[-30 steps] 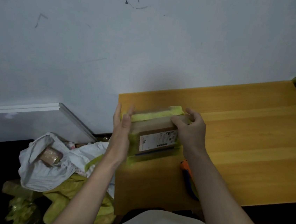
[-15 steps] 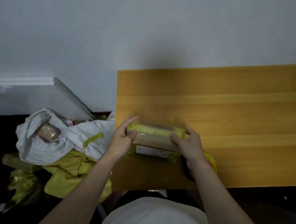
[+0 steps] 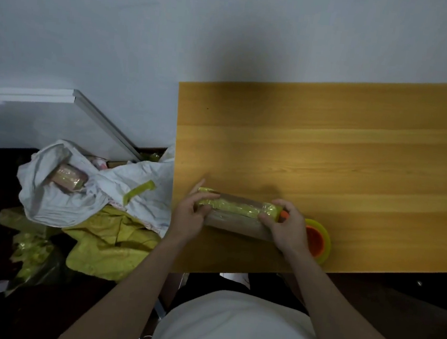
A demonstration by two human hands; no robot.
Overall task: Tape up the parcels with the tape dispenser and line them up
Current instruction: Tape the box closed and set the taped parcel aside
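Both hands, left hand and right hand, grip the ends of the parcel near the table front edge. I think it may slip off, or knock the tape dispenser just beside.

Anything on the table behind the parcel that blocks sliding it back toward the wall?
Nothing visible does. Both the left hand and right hand grip the parcel near the table's front edge; the wood behind it is bare. The tape dispenser sits right of it, not behind.
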